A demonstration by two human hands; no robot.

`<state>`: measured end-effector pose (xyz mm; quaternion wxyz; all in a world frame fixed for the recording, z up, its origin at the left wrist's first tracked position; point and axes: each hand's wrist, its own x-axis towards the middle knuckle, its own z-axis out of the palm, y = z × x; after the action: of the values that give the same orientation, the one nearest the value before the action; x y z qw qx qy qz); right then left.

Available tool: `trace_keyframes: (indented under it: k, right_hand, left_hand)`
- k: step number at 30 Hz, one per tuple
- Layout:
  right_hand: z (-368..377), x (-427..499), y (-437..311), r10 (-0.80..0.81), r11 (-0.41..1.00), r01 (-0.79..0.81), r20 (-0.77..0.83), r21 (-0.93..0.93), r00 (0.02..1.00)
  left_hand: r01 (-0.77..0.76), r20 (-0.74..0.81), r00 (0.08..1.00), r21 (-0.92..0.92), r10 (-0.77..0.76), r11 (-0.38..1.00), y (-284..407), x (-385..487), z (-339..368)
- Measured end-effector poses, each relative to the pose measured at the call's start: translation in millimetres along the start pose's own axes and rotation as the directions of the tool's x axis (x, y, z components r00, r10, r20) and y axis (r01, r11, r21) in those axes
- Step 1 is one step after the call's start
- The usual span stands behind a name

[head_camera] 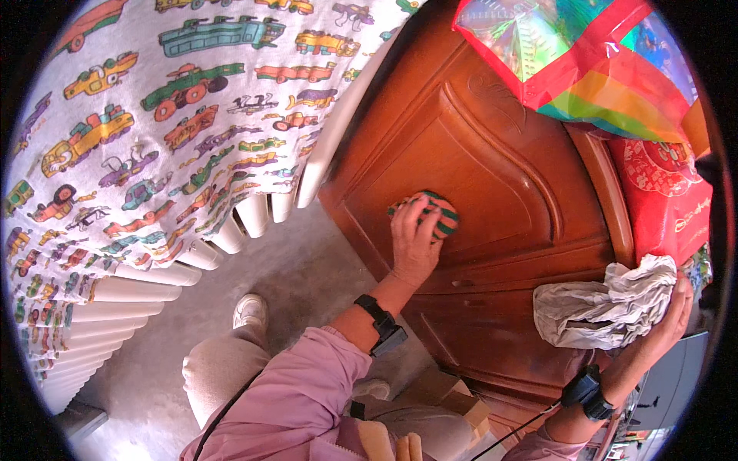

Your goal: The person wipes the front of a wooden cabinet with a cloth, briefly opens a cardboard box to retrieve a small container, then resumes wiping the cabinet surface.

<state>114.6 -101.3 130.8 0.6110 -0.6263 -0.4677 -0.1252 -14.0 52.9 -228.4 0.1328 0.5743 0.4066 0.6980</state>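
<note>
My left hand (414,239) presses a round scrubbing pad (445,219) with dark green and orange-pink stripes against a cabinet door panel (484,190). The panel is reddish-brown wood with carved curved moulding. At the right, my right hand (676,311) grips a crumpled grey-white cloth (599,305). The cloth hangs in front of the lower cabinet front, near the edge of the cabinet top. Its folds hide part of my right fingers.
A glossy multicoloured bag (611,75) and a red printed bag (663,196) stand on the cabinet top. White radiator-like slats (253,216) line the left under a vehicle-print fabric (202,115). Below are a concrete floor (305,259) and a cardboard box (438,395).
</note>
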Motion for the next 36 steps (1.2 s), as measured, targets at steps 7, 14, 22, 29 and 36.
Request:
trace_keyframes:
  k: [7,14,22,29,36]
  right_hand:
    - [6.8,-7.7,-4.8,0.053,0.996,-0.053,0.009,0.072,0.999]
    - [1.9,3.6,0.9,-0.007,0.995,0.006,0.014,0.1,1.0]
    - [1.1,3.0,3.5,0.013,0.995,-0.012,-0.017,0.094,1.0]
    - [-11.7,-0.7,6.8,-0.432,0.626,0.496,0.261,-0.602,0.863]
    - [-11.3,5.3,6.4,-0.303,0.809,0.313,0.104,-0.498,0.947]
  left_hand:
    - [0.573,-0.013,0.818,0.086,-0.575,0.815,-64.6,-60.1,-0.3]
    - [0.631,0.037,0.716,-0.462,-0.697,0.624,-33.2,-3.6,-4.6]
    - [-0.136,-0.133,0.984,-0.161,0.115,0.978,70.3,138.6,-15.6]
    - [0.017,-0.167,0.986,-0.06,-0.027,0.998,-5.5,92.1,-3.9]
    - [0.475,-0.171,0.852,-0.146,-0.495,0.868,-125.5,-12.6,-5.0]
